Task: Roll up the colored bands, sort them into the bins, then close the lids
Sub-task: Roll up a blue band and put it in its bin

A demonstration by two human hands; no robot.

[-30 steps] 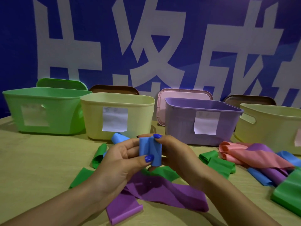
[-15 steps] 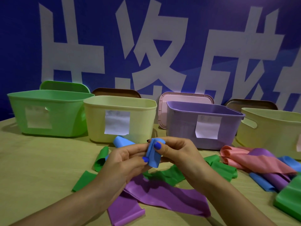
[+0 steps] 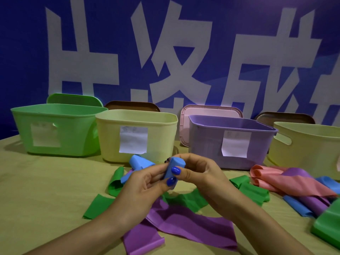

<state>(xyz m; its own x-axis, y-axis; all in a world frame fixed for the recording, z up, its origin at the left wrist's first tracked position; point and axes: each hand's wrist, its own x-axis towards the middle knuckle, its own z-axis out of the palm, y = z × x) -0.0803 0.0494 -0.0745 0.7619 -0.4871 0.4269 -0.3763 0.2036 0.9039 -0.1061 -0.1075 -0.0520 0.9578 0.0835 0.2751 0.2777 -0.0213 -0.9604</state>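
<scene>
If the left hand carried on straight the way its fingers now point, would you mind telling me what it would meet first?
The left hand points up and right, gripping the blue roll together with the right hand, so it would press into that hand's fingers at once. Beyond them, probably the purple bin, though depth is unclear.

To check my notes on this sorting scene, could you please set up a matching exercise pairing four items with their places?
1 rolled blue band
2 purple band
3 pink lid
4 green bin

A far left in the row of bins
B leaning behind the purple bin
C flat on the table under the forearms
D held between both hands

Pairs: 1-D, 2-C, 3-B, 4-A
</scene>
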